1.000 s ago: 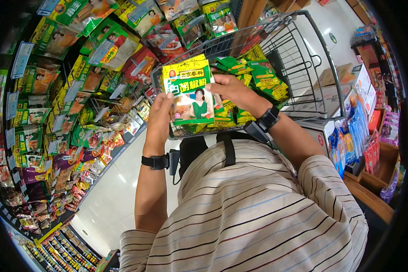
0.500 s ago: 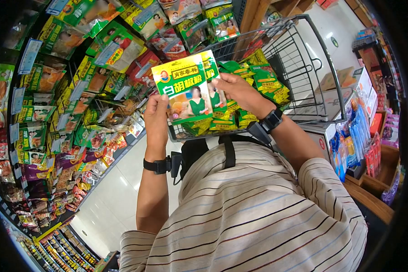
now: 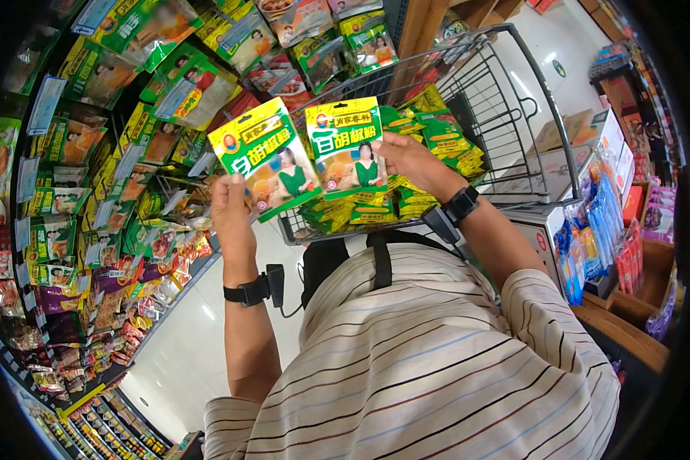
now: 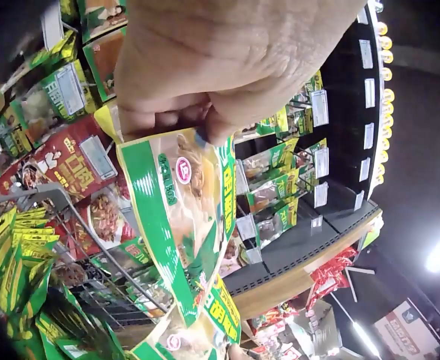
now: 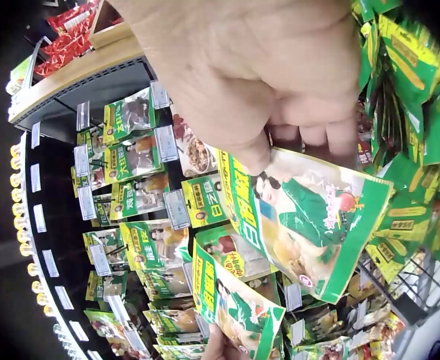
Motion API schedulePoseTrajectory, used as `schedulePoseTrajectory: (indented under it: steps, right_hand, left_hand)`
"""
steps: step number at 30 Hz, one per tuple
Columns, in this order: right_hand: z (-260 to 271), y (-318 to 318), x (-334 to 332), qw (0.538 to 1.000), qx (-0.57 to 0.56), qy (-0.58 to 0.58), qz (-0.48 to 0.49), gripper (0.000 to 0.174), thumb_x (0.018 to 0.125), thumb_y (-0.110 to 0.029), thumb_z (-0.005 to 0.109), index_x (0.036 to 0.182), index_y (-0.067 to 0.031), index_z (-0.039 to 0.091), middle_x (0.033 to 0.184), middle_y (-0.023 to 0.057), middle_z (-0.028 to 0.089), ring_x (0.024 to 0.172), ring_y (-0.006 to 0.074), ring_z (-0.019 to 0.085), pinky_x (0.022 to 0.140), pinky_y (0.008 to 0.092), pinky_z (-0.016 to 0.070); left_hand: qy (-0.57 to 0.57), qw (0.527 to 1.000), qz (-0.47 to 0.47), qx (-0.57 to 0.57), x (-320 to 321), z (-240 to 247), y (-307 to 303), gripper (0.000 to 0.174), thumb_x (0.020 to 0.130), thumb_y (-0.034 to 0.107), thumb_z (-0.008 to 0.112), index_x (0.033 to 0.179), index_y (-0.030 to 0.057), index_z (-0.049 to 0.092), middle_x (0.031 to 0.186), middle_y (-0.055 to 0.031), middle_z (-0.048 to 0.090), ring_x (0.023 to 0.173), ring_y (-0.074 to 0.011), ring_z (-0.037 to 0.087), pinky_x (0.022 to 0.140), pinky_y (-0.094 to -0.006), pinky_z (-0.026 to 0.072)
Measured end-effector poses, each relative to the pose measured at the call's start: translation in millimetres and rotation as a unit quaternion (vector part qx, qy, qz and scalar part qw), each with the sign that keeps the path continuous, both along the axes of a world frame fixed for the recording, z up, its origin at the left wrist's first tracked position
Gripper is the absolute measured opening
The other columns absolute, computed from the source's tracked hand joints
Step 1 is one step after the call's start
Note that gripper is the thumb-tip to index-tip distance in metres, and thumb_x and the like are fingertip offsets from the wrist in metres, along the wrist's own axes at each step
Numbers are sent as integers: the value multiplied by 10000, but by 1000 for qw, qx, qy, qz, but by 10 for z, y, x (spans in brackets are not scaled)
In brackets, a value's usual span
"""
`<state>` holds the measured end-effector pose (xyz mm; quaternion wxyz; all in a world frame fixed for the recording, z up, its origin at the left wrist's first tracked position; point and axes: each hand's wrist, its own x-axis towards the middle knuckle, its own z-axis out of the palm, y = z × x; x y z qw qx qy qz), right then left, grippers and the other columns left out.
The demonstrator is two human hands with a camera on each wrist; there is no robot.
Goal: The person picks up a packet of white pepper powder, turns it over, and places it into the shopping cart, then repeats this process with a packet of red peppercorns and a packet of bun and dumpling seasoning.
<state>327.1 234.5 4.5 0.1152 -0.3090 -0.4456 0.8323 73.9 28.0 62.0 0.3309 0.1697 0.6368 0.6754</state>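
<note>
My left hand [image 3: 234, 215] pinches a green and yellow spice packet [image 3: 272, 169] by its left edge, thumb on the front. A matching packet [image 3: 349, 157] is pinched at its right edge by my right hand [image 3: 414, 161]. Both packets face up side by side, the left one tilted, each with a picture of a person in green. In the left wrist view, the left packet [image 4: 179, 202] hangs below the fingers. The right wrist view shows the other packet [image 5: 310, 217] under the right thumb, its curled fingers behind it.
Beyond the packets stands a wire shopping cart [image 3: 506, 115] with several green and yellow packets [image 3: 452, 138] inside. Hanging packets [image 3: 192, 88] with price tags line the shelf on the left. White boxes [image 3: 544, 222] and bagged goods [image 3: 590, 238] are at the right.
The two packets, earlier stacked one over the other, have come apart. My left hand has moved left with its packet; the right hand has moved only slightly, keeping its own packet.
</note>
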Motion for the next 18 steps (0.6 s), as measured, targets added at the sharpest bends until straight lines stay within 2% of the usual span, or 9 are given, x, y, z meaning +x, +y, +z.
schedulePoseTrajectory:
  steps: [2, 5, 10, 14, 17, 18]
  right_hand:
    - [-4, 12, 10, 1000, -7, 3, 1, 392, 1003, -280, 580, 1317, -45, 567, 1152, 41, 663, 952, 126, 659, 807, 314, 560]
    - [12, 20, 32, 1000, -16, 4, 5, 392, 1005, -263, 575, 1331, -45, 555, 1168, 45, 658, 974, 133, 655, 834, 325, 557]
    - [-212, 69, 107, 1000, -26, -17, 2, 372, 1000, -211, 566, 1330, -41, 545, 1182, 60, 652, 999, 156, 655, 876, 346, 552]
    - [-578, 132, 210, 999, -48, -22, 2, 358, 989, -179, 556, 1316, -32, 545, 1180, 84, 649, 993, 187, 662, 843, 371, 573]
    - [-680, 167, 296, 996, -70, -44, 16, 358, 985, -177, 558, 1312, -32, 543, 1172, 90, 652, 976, 202, 669, 805, 381, 585]
    - [-664, 154, 302, 996, -59, -60, 8, 342, 973, -173, 568, 1284, -32, 556, 1128, 95, 663, 953, 216, 678, 780, 385, 591]
  left_hand:
    - [-3, 1000, -7, 4, -100, -13, -59, 179, 996, 285, 595, 969, 112, 559, 866, 16, 637, 665, -65, 612, 535, -202, 500]
    - [-1, 1000, 25, 6, -106, 38, -89, 167, 1000, 262, 587, 954, 103, 569, 815, 28, 588, 637, -52, 570, 514, -189, 448]
    - [15, 999, 46, -4, -128, 31, -170, 176, 999, 274, 592, 944, 109, 567, 832, 33, 595, 666, -59, 581, 553, -199, 459]
    - [15, 999, 42, 8, -108, 33, -193, 186, 1003, 274, 586, 938, 101, 563, 837, 28, 590, 685, -62, 588, 562, -204, 465]
    - [14, 999, 38, 13, -100, 27, -201, 190, 1007, 268, 580, 933, 95, 560, 836, 22, 587, 694, -65, 594, 563, -209, 470]
    - [14, 999, 37, 13, -98, 27, -205, 190, 1009, 266, 578, 931, 93, 559, 835, 20, 586, 696, -66, 596, 563, -210, 471]
